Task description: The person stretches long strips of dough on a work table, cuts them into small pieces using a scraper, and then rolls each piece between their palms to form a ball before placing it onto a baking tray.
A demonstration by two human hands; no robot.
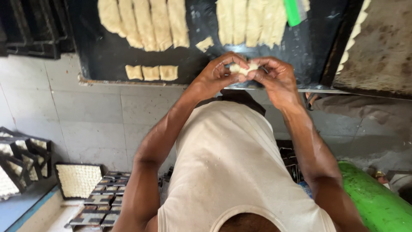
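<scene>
Head view looks straight down over a pale sleeveless shirt, with a green cylinder low at the right and, low at the left on the floor, a stack of dark metal moulds beside a tray of pale noodle-like strands. Further left stand more dark racks on the grey tiled floor. Both forearms reach forward from the shirt and meet above the near edge of the dark surface. The left hand and the right hand are closed together on a small piece of dough, pinching it between fingertips and thumbs from either side; the piece is held in the air, just over the edge of the surface. On the surface to the left of the hands lie three small dough squares in a row, touching one another. Beyond them sit long strips of dough side by side, with a small scrap just to their right. Another group of strips lies farther right, with a green tool resting at its edge. A stained tray lies at the far right.
</scene>
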